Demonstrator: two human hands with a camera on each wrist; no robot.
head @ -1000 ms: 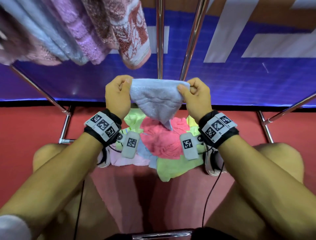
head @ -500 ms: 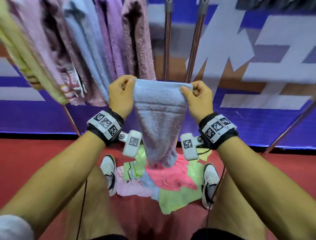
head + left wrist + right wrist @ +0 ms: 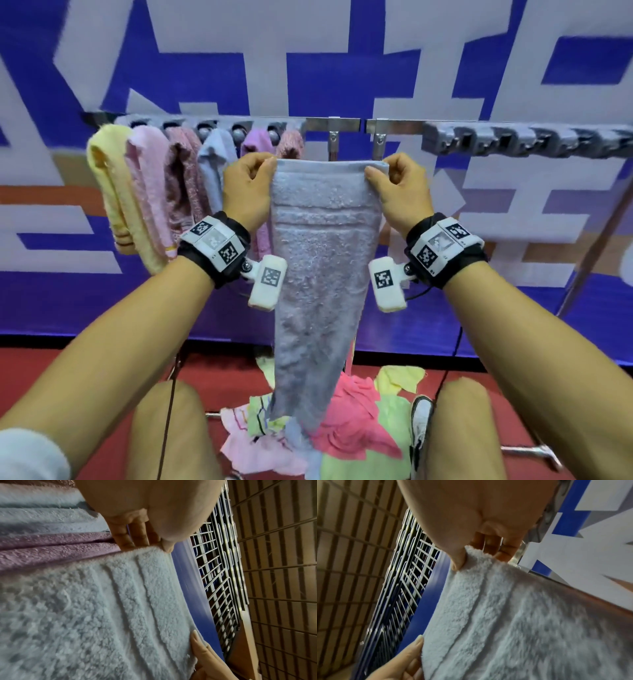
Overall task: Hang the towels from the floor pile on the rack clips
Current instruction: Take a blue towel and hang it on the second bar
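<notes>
Between the two hands, one blue-grey towel (image 3: 322, 260) hung stretched by its top edge: the left hand (image 3: 247, 192) pinched the left corner and the right hand (image 3: 399, 195) pinched the right corner, thumb against curled fingers (image 3: 489, 543). Behind them ran the rack bar (image 3: 337, 124), carrying six hung towels (image 3: 191, 178) in clips left of the hands. A row of vacant grey clips (image 3: 520, 139) filled the bar to the right, well apart from the held towel. Two bare metal brackets sat at the bar's centre, just above the towel's top edge. Below, the floor pile (image 3: 329, 431) lay on the red floor (image 3: 513, 404) between the person's two legs.
</notes>
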